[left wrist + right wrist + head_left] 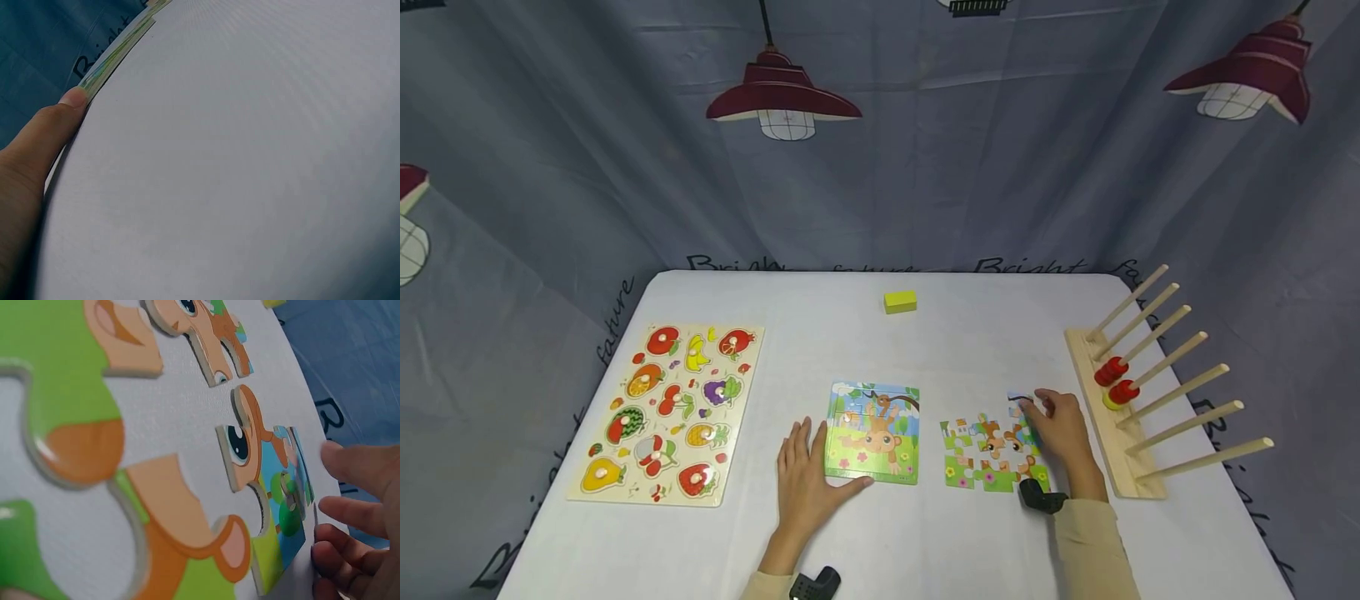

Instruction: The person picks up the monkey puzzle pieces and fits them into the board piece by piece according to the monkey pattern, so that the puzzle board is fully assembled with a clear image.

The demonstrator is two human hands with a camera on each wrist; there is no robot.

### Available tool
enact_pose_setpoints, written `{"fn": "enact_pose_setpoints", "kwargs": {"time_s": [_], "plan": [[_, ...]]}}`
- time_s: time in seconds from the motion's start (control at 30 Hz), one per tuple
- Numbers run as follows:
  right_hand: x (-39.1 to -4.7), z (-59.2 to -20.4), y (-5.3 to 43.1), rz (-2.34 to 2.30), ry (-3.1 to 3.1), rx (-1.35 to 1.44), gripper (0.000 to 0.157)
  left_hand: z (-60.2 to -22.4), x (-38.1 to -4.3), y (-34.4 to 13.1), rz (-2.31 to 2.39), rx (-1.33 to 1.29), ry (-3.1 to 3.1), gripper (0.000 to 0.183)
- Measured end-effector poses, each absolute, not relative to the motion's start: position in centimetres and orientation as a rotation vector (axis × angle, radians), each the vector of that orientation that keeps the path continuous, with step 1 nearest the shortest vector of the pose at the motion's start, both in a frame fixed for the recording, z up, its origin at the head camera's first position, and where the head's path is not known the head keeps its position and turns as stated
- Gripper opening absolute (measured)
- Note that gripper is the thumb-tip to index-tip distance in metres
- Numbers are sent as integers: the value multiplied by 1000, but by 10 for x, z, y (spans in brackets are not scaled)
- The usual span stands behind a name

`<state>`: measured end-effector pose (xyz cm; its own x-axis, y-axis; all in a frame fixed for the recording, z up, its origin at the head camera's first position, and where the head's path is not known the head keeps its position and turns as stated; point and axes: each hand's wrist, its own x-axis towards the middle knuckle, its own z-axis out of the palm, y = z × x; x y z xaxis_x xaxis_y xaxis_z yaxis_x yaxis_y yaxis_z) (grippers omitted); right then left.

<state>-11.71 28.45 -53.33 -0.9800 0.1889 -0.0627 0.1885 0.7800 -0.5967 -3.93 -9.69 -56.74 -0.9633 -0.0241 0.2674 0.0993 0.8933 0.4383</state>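
Note:
My left hand (803,483) rests on the table with its fingers spread, the thumb tip at the lower edge of a square monkey puzzle board (872,462). In the left wrist view the thumb (69,109) meets the board's edge (119,56). My right hand (1063,429) lies at the right side of a group of loose monkey jigsaw pieces (998,482), beside the top right piece (1017,398). The right wrist view shows its fingers (359,465) loosely bent, just right of the upright-eyed piece (240,450) and its neighbours, with gaps between several pieces.
A wooden fruit puzzle board (692,454) lies at the left. At the right stands a wooden peg rack (1112,429) with slanting rods and red rings (1123,392) on two of them. A yellow block (900,302) sits near the table's back edge.

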Motion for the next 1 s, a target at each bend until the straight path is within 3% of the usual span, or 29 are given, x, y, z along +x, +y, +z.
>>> {"fn": "enact_pose_setpoints", "kwargs": {"time_s": [0.13, 0.23, 0.67, 1.0], "plan": [[-114, -531, 282, 964, -3049, -327, 66, -567, -39, -97, -668, -58, -2794, 112], [-112, -529, 279, 946, -3078, -359, 70, -567, -38, -97, -676, -54, -2796, 112], [-114, -526, 274, 1020, -3003, -441, 58, -566, -39, -97, -676, -60, -2785, 111], [-116, -526, 275, 1167, -2976, -432, 59, -566, -38, -96, -683, -40, -2835, 111]]}}
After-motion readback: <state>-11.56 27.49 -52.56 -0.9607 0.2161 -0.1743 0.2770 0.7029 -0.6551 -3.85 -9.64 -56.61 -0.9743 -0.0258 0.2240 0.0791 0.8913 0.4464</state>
